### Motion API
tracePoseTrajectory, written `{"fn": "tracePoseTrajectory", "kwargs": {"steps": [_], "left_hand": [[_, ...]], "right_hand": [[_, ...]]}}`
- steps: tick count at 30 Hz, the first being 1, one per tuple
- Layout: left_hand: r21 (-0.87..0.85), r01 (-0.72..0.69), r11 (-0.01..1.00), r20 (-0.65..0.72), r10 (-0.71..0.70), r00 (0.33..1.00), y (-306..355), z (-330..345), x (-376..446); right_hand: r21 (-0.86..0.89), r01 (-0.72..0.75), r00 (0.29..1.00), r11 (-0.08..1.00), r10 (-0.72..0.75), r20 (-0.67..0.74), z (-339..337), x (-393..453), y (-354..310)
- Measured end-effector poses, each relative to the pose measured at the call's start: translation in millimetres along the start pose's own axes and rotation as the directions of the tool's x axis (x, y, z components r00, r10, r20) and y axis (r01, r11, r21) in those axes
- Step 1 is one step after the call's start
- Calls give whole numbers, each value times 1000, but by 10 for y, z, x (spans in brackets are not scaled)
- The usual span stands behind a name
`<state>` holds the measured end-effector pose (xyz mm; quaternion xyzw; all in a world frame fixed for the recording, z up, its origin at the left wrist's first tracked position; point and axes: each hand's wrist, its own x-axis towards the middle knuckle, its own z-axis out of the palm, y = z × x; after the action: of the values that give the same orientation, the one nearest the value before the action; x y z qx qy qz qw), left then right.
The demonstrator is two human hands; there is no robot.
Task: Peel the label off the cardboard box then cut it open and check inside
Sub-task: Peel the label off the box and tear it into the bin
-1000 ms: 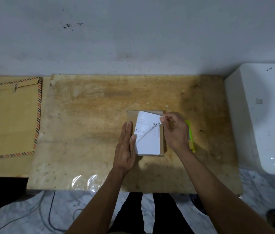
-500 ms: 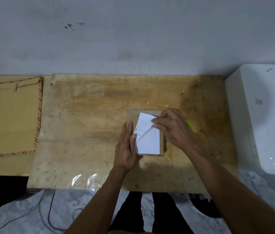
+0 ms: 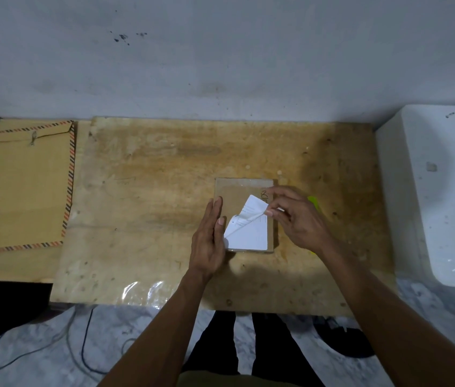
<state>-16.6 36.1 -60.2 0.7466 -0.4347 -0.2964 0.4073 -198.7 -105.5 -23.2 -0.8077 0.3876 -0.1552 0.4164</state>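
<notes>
A worn wooden bench holds the cardboard box. The right hand pinches the half-lifted label; the left hand, fingers flat, steadies the box. Best pull slowly and low, or it may tear.

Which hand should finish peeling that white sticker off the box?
The right hand: it already pinches the label at its lifted corner, while the left hand lies flat, steadying the cardboard box.

1 cardboard box, 1 label, 2 hands: left hand, right hand; 1 envelope.
</notes>
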Motion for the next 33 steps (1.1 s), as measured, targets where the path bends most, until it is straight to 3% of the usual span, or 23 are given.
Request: {"fn": "tracePoseTrajectory", "kwargs": {"steps": [22,29,33], "left_hand": [[-42,22,999,52,-20,998,6,-48,20],[10,-1,1000,44,0,999,4,-45,0],[46,13,999,52,-15,999,-17,-80,8]], "right_hand": [[111,-122,968,986,93,235,-183,-321,146],[85,-140,980,986,126,155,-257,-356,198],[0,-166,986,986,166,24,-645,-440,472]]}}
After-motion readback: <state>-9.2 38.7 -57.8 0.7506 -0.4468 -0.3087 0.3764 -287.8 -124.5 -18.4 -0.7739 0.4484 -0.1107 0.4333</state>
